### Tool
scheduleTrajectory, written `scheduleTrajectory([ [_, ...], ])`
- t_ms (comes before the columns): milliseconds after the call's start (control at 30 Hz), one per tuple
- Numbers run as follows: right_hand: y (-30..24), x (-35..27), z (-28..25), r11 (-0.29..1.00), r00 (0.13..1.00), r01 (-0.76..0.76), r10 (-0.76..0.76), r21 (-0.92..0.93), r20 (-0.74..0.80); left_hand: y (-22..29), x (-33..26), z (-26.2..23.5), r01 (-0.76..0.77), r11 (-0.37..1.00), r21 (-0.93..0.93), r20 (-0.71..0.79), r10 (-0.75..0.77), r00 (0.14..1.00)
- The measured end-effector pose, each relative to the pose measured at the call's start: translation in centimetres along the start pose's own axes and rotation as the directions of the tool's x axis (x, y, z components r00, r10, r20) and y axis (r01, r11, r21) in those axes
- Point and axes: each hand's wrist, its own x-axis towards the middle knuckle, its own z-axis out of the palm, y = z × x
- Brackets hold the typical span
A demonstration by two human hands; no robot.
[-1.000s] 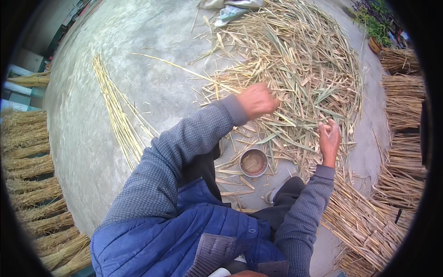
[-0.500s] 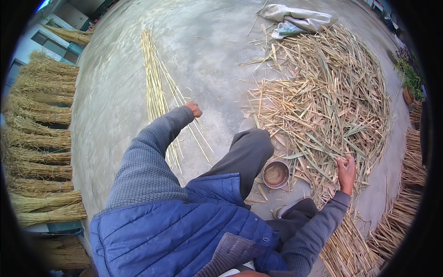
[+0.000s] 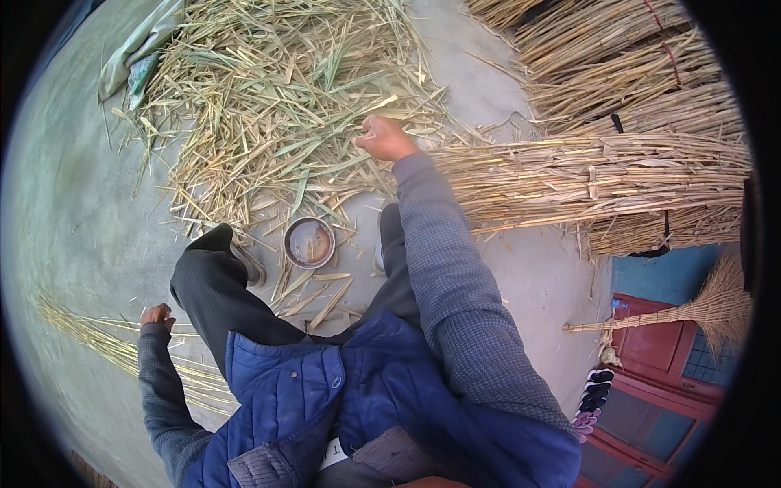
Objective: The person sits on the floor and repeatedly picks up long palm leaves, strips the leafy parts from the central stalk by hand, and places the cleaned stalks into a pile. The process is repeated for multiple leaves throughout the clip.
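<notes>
My left hand (image 3: 157, 315) is at the far left with its fingers curled, beside the thin pale stalks (image 3: 114, 346) spread on the floor. Whatever it may hold is too small to make out. My right hand (image 3: 384, 138) hovers at the near right side of a big heap of dry leaf strips and husks (image 3: 268, 106), close to the tips of a bundle of long reed stalks (image 3: 529, 183). Its fingers are drawn together, and I cannot see what is between them. A round metal bowl (image 3: 309, 242) stands between my feet.
More tied reed bundles (image 3: 602, 65) lie at the upper right. A crumpled pale sack (image 3: 138, 53) is at the heap's far left edge. A straw broom (image 3: 667, 313) and a red door (image 3: 651, 333) are at the right. Loose husks (image 3: 325, 305) lie near the bowl.
The view has swung to the right, bringing the reed bundles and door into sight. My right hand has reached toward the bundle's tips; my left hand remains near the pale stalks.
</notes>
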Motion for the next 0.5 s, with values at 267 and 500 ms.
scheduleTrajectory([
  [267,18.1,-2.5,-5.1,0.612,0.841,-0.367,0.540,0.700,-0.031,28.1,13.2,-24.2,-0.485,0.872,0.071,-0.460,0.459,0.760],
  [500,29.6,-7.2,-11.2,0.567,0.653,-0.374,0.723,0.734,-0.225,46.8,15.6,-22.3,-0.771,0.635,0.054,-0.242,0.757,0.607],
])
